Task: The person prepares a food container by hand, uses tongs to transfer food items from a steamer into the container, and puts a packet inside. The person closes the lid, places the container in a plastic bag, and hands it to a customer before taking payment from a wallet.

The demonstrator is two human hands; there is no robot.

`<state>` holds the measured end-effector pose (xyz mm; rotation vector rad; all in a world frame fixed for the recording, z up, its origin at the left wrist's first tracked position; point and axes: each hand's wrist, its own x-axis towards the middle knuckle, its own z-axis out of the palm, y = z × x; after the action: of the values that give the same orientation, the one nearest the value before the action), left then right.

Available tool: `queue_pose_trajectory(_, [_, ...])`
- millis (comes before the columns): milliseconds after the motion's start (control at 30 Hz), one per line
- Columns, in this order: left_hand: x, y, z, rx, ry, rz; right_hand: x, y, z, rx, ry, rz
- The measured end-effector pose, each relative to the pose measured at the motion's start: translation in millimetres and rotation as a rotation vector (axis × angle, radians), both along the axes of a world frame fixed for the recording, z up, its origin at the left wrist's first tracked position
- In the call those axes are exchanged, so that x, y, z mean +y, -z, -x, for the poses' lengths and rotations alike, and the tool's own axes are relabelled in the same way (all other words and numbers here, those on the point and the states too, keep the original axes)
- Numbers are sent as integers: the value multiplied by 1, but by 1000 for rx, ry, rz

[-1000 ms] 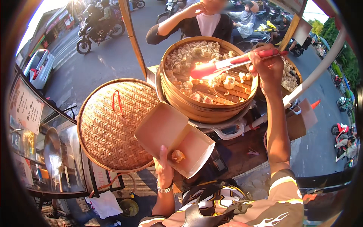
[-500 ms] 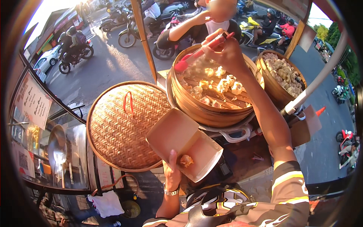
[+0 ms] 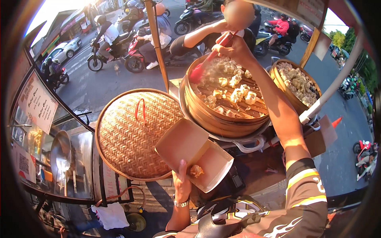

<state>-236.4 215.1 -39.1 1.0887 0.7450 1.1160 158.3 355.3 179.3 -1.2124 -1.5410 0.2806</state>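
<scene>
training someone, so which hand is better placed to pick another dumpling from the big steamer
Probably the right hand: it holds the red tongs at the big steamer, while the left hand supports the open box.

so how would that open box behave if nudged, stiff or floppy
The open box is probably light: its walls look thin, and only the left hand holds it. Its panels look flat, so likely fairly stiff, though the fold may flex. The lone food piece could slide if tilted, with bare space around it.
</scene>
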Motion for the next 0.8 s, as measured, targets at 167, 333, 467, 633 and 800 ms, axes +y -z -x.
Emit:
queue_pose_trajectory(167, [1, -16, -13, -165, 66, 194, -52, -1, -42, 134, 214, -29])
queue_pose_trajectory(333, [8, 1, -14, -94, 55, 134, -83, 6, -31, 319, 299, -114])
queue_pose_trajectory(467, [18, 19, -20, 193, -97, -300, -123, -4, -8, 500, 324, -150])
queue_pose_trajectory(633, [18, 5, -23, 98, -34, -217, -197, -24, 64, 464, 185, -57])
queue_pose_trajectory(800, [11, -15, -26, 12, 56, -13, -248, -3, 107, 433, 249, 72])
